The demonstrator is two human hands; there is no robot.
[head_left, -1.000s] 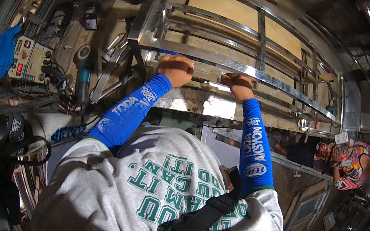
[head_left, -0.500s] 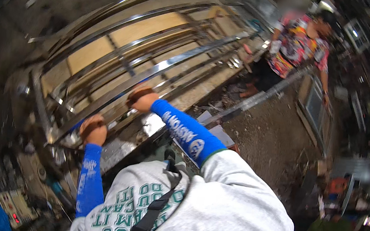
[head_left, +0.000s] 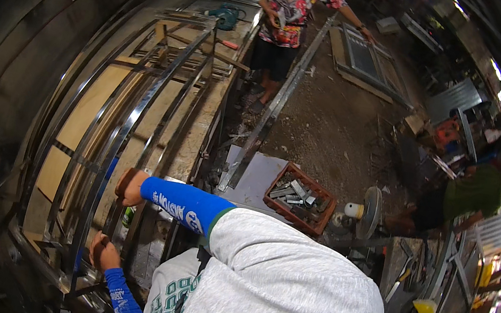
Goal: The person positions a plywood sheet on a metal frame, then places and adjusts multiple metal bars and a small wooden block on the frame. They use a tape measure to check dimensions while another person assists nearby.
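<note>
A long metal frame of shiny square tubes lies across the workbench on my left. My right hand is closed around one of its long tubes, with the fingertips hidden. Nearer to me, my left hand has its fingers curled onto the same side of the frame. A blue strip shows along the tube beside my right hand. Pale wooden boards lie beneath the frame. Between my hands, a small green item is partly hidden under the tubes.
A co-worker in a patterned shirt stands past the bench, by a long metal bar and a framed panel. A red crate of metal offcuts is on the floor at right. Another person in green bends farther right.
My view has swung right, bringing the crate and second person into clearer sight. My hands remain at the frame. The co-worker still has one arm stretched toward the panel.
</note>
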